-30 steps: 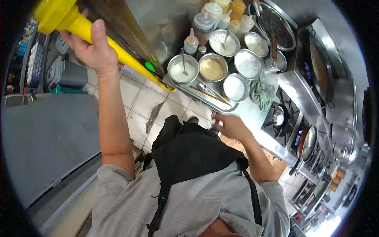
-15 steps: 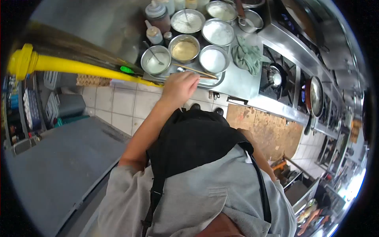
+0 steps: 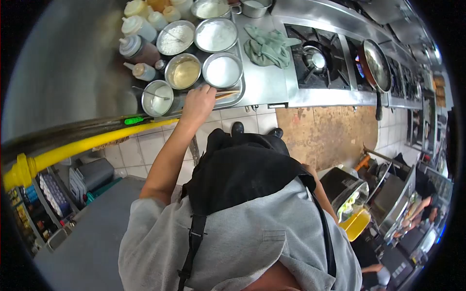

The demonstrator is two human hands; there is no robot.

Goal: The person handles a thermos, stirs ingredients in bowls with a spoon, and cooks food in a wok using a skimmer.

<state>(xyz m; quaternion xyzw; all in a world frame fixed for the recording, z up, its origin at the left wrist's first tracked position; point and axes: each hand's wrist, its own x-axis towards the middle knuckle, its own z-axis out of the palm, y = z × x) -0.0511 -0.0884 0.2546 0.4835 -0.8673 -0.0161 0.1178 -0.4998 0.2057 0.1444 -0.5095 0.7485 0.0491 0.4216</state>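
My left hand reaches over the front of the metal tray, its fingers bent over the chopsticks; what lies under the fingers is hidden. Right beside it are a bowl of pale yellow mix and a bowl of white liquid with a spoon. A bowl of white powder sits behind the chopsticks. My right hand is low at my side, mostly hidden behind the black apron, so its fingers do not show.
Squeeze bottles stand left of the bowls. A green cloth lies on the counter. On the stove, a pan sits by a blue flame. A yellow pipe runs at the left. Other people are at the lower right.
My left hand has moved off the yellow pipe and over to the chopsticks on the tray. My right hand has dropped behind the apron. The view has turned toward the stove.
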